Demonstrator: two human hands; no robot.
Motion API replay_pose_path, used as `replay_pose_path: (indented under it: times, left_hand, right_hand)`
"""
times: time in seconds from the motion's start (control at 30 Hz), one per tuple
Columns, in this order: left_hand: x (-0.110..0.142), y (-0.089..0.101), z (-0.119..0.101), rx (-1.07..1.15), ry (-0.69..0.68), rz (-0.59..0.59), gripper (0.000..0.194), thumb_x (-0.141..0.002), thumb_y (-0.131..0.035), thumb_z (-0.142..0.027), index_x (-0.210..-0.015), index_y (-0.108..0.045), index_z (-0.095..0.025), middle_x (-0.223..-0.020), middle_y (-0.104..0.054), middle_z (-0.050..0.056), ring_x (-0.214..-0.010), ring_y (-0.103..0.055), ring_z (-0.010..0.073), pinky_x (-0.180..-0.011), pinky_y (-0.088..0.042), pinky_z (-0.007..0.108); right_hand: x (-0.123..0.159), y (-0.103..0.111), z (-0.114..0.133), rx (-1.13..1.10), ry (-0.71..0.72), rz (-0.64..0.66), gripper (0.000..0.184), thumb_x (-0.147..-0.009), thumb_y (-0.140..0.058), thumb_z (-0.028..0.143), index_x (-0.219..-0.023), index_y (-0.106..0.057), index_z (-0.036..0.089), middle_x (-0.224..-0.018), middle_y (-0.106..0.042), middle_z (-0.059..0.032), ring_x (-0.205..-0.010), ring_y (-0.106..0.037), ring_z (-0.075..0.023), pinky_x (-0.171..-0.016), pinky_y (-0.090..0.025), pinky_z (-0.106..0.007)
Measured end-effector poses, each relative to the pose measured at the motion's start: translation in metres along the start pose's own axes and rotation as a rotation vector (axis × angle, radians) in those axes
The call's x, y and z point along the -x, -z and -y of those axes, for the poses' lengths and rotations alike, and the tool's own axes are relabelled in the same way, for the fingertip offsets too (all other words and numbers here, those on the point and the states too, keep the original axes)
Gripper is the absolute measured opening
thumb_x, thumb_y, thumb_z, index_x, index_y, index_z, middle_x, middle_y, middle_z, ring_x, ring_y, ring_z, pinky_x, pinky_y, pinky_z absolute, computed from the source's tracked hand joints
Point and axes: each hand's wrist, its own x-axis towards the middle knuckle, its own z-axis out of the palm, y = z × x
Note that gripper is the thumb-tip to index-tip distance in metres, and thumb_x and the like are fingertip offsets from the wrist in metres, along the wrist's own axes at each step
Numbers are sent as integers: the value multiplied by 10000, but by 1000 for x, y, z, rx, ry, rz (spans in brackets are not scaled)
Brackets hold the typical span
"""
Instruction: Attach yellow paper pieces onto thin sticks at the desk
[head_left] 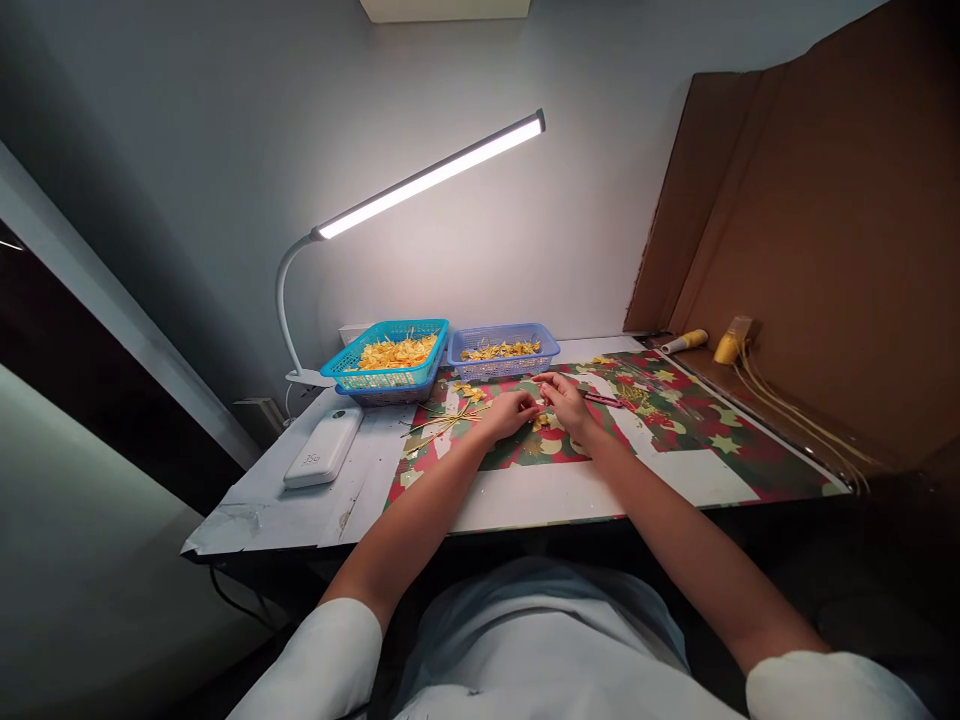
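My left hand (514,414) is closed over the patterned sheet, its fingertips pressed together. Close beside it, my right hand (567,404) has its fingers bent toward the thumb in a pinch. Whatever is in either hand is too small to make out. Small yellow pieces (543,423) lie under and between the hands. To the left of my left hand is a loose bunch of thin yellow-green stems (442,424), with yellow petal-like pieces (469,392) behind it. A slim reddish tool (602,399) lies just right of my right hand, beside a heap of thin yellow strands (637,398).
A turquoise basket (382,378) of yellow petal-like pieces sits stacked in a blue one. Right of it stands a periwinkle basket (504,366). A white power bank (324,448) and a lit lamp (431,178) are left. Cardboard (810,220) walls the right side, near a tube (685,341).
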Motion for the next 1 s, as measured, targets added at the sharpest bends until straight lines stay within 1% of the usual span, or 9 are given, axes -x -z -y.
replay_pose_path:
  times: [0.07, 0.13, 0.2, 0.4, 0.5, 0.6, 0.7, 0.87, 1.0]
  left_hand:
    - [2, 1, 3, 179, 38, -81, 188, -803, -565, -324, -765, -622, -149, -692, -641, 25, -609, -561, 131, -571, -409, 232]
    - [3, 2, 7, 337, 49, -128, 219, -786, -602, -362, -769, -615, -144, -690, -641, 22, -607, -579, 125, -562, -427, 223]
    - [4, 3, 9, 461, 67, -143, 244, -737, -669, -374, -764, -619, -138, -691, -646, 21, -617, -598, 125, -571, -456, 223]
    - [4, 1, 9, 634, 218, -191, 283, -600, -805, -283, -784, -668, -117, -692, -676, 40, -606, -617, 125, -605, -502, 251]
    - [5, 1, 8, 716, 249, -165, 291, -575, -819, -260, -777, -673, -111, -668, -673, 36, -598, -615, 120, -631, -514, 263]
    - [6, 3, 7, 722, 241, -182, 286, -560, -821, -271, -747, -671, -115, -656, -665, 26, -577, -596, 105, -616, -501, 248]
    - [6, 4, 6, 688, 244, -201, 269, -553, -818, -266, -712, -659, -118, -632, -653, 17, -554, -578, 94, -582, -477, 231]
    - [7, 5, 2, 658, 229, -205, 265, -553, -806, -278, -680, -636, -118, -566, -614, -8, -496, -532, 73, -492, -429, 194]
    - [8, 4, -1, 635, 233, -223, 245, -573, -792, -266, -667, -619, -119, -554, -605, -10, -484, -524, 70, -471, -414, 184]
  right_hand:
    - [1, 1, 3, 28, 6, 24, 289, -782, -503, 402, -950, -609, 192, -673, -576, 6, -663, -525, -143, -646, -427, -276]
    - [3, 2, 6, 97, 26, 30, 256, -767, -531, 404, -844, -631, 181, -690, -628, -20, -696, -563, -162, -685, -439, -296]
    - [5, 3, 9, 182, 29, 11, 232, -761, -539, 391, -718, -621, 178, -699, -655, -39, -690, -576, -169, -691, -440, -301]
    - [6, 1, 8, 356, -26, -72, 241, -741, -500, 351, -566, -536, 190, -617, -585, -16, -611, -518, -154, -614, -395, -281]
    - [3, 1, 3, 415, 19, -111, 249, -702, -517, 331, -498, -496, 191, -695, -569, -25, -658, -510, -152, -652, -401, -288]
    - [1, 2, -1, 414, 38, -92, 231, -665, -527, 305, -467, -512, 187, -795, -577, -40, -716, -525, -158, -698, -412, -299]
    - [0, 2, -4, 349, -1, -47, 221, -644, -533, 307, -459, -528, 187, -820, -587, -51, -743, -535, -168, -679, -414, -295]
    - [3, 1, -3, 238, -55, 54, 234, -642, -492, 325, -460, -537, 185, -697, -572, -36, -698, -521, -161, -587, -389, -263]
    - [6, 0, 1, 200, -85, 80, 225, -641, -481, 326, -476, -544, 188, -617, -552, -24, -669, -504, -154, -562, -369, -253]
